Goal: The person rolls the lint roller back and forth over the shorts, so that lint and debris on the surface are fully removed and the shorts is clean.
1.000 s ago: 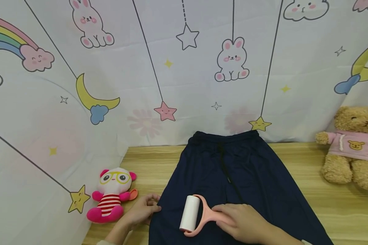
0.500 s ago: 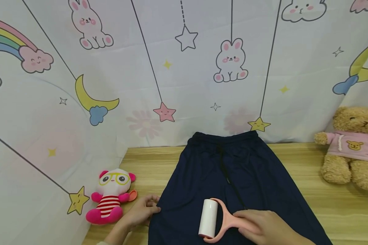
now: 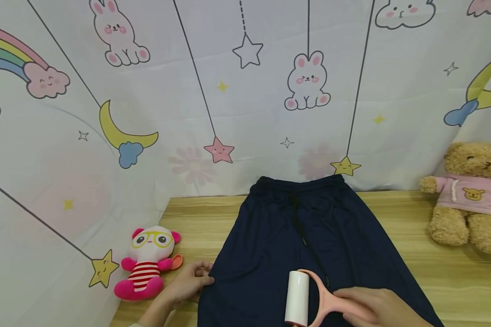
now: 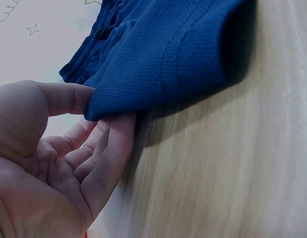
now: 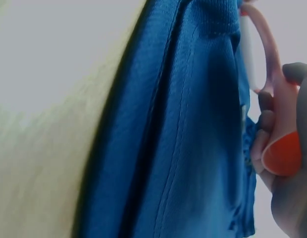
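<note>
Dark navy drawstring shorts [image 3: 266, 236] lie spread on the wooden table, waistband toward the wall. My left hand [image 3: 190, 281] pinches their left edge; in the left wrist view the thumb is on top of the cloth [image 4: 138, 74] and fingers are beneath it. My right hand [image 3: 380, 306] grips the pink handle of a lint roller [image 3: 331, 302]. The roller's white cylinder [image 3: 297, 297] is over the lower middle of the shorts, just below the drawstring's end. From the right wrist view, my fingers wrap around the handle [image 5: 282, 106], beside the blue-looking cloth.
A pink-and-white panda plush [image 3: 145, 268] with yellow glasses sits left of my left hand. On the right sits a brown teddy bear [image 3: 470, 200] in a pink hoodie. A white printed cloth [image 3: 249, 104] hangs behind the wooden table [image 3: 206, 215].
My right hand has moved the lint roller rightward and a little toward me across the shorts. The left hand keeps its pinch at the same edge.
</note>
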### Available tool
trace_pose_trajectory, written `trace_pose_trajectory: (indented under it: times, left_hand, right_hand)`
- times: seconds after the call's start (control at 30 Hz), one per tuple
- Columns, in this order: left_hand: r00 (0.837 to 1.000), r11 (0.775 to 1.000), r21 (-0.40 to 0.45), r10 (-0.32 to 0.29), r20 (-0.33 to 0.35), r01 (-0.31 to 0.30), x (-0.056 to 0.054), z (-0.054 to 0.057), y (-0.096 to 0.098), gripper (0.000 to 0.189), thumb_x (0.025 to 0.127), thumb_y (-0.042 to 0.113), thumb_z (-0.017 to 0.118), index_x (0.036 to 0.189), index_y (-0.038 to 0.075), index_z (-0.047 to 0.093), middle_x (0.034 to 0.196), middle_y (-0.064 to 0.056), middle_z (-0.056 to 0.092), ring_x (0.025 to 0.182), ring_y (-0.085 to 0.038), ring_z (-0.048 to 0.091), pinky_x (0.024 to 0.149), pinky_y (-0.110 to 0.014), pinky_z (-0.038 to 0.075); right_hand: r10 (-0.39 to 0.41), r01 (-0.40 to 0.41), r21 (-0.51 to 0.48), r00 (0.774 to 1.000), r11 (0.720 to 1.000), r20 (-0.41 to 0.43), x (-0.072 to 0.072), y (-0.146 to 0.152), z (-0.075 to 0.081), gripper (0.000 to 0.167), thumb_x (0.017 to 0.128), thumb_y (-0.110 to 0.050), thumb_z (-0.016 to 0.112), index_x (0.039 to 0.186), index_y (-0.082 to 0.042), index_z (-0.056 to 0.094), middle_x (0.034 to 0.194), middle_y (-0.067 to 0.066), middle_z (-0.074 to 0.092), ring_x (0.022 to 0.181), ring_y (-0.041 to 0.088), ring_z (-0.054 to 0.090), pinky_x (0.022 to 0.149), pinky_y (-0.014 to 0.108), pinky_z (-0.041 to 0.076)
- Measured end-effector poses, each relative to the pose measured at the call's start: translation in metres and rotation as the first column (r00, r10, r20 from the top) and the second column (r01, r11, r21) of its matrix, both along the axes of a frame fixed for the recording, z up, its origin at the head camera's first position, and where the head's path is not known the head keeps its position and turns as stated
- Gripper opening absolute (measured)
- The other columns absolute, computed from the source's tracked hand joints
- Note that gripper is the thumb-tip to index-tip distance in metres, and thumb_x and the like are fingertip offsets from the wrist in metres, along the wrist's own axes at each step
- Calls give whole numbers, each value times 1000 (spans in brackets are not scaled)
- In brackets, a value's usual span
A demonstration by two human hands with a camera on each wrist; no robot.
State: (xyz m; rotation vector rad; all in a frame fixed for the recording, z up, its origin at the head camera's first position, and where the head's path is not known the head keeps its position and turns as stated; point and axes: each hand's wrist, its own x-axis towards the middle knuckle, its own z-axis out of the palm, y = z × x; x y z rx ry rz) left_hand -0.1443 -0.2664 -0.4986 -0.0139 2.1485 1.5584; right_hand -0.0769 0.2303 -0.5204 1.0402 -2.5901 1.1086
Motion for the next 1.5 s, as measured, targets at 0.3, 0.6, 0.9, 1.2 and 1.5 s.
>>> trace_pose_trajectory:
  times: [0.3,0.6,0.9,1.2,1.5]
  left_hand:
    - [1000,1000,6,-1,-1,1,0,1,0,32,95,7,68,122,-3,55,89,-7,65,76,-21,67,55,-34,57]
    - [1000,1000,-10,-3,-3,3,0,-2,-1,33,95,8,68,123,-3,55,90,-7,66,77,-21,68,54,-34,57]
    - [1000,1000,-3,-2,-1,2,0,-4,-1,32,96,8,68,123,-3,55,89,-7,66,77,-21,68,55,-34,58]
    - [1000,1000,10,-9,1,9,0,-2,-1,33,96,8,68,124,-3,55,89,-7,66,77,-22,68,56,-35,58]
    - [1000,1000,19,-12,-9,12,1,1,-1,33,95,8,68,123,-4,55,87,-7,65,76,-22,69,56,-34,58]
  right_hand:
    - [19,-19,-11,999,1000,-35,-2,5,-2,46,93,-17,80,134,-31,66,119,-16,71,89,-2,67,74,13,51]
    - [62,-63,-2,993,998,-97,-9,-7,-2,45,92,-18,81,133,-30,66,118,-16,71,90,-2,67,75,12,49]
    - [134,-140,-40,982,989,-133,-21,-29,-4,42,93,-16,79,132,-24,68,119,-12,72,96,3,70,81,12,51]
    - [108,-108,4,991,994,-73,-28,-59,2,31,98,-29,74,129,-30,68,116,-18,70,95,-1,67,79,19,54]
    - [152,-154,-2,977,988,-152,-40,-94,5,31,99,-30,73,130,-28,68,116,-17,71,97,-2,66,80,20,54]
